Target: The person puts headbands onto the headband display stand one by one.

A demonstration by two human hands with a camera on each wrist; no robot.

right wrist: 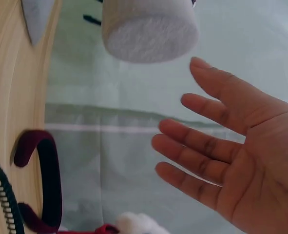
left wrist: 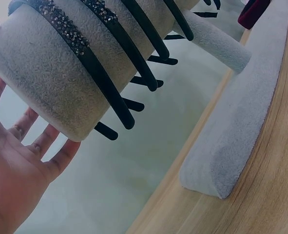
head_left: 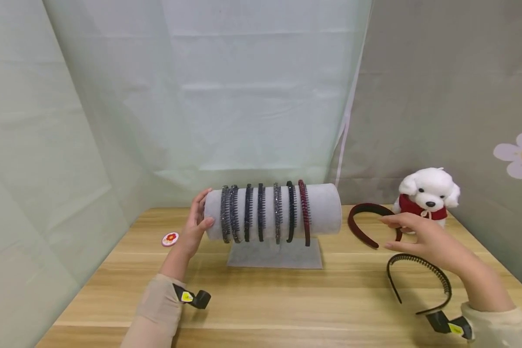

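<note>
A grey plush headband display stand (head_left: pixel 326 209) has a horizontal roll on a flat base. Several dark glittery toothed headbands (head_left: pixel 278 212) and a red one (head_left: pixel 305 212) sit around the roll. My left hand (head_left: pixel 195 231) holds the roll's left end, thumb in front and fingers behind; the left wrist view shows the fingers (left wrist: pixel 61 156) against its edge. My right hand (head_left: pixel 428 241) is in the air, fingers spread and holding nothing, as the right wrist view confirms. Near it on the table are a dark red velvet headband (head_left: pixel 357 229) and a black toothed headband (head_left: pixel 444 279).
A white plush dog (head_left: pixel 430 188) in a red cape sits at the back right of the wooden table (head_left: pixel 287 309). Left of the stand lies a round badge with a red flower (head_left: pixel 170 239). Pale cloth (head_left: pixel 265 96) hangs behind the table.
</note>
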